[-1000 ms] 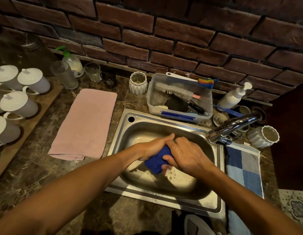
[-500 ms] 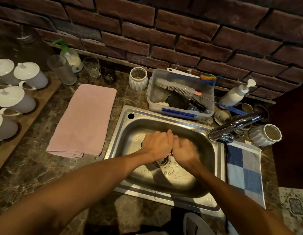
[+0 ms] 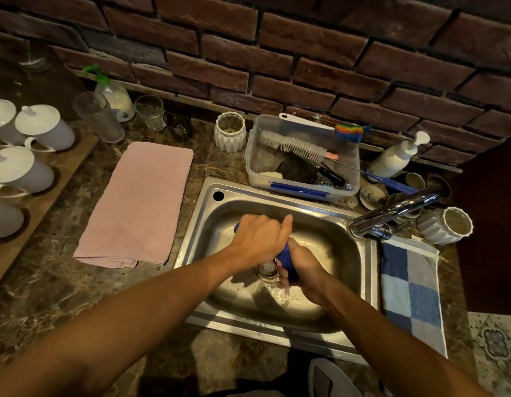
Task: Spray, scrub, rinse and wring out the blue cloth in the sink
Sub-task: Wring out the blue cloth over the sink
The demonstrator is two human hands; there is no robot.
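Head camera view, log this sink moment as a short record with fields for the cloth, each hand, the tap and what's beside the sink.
cloth: blue cloth bunched between both hands above the sink drain
left hand: left hand grips the cloth's upper end
right hand: right hand grips its lower end
tap: faucet spout over the sink's right rim; no running water visible
left of sink: pink towel flat on the counter
right of sink: checked towel
behind sink: clear tub of brushes
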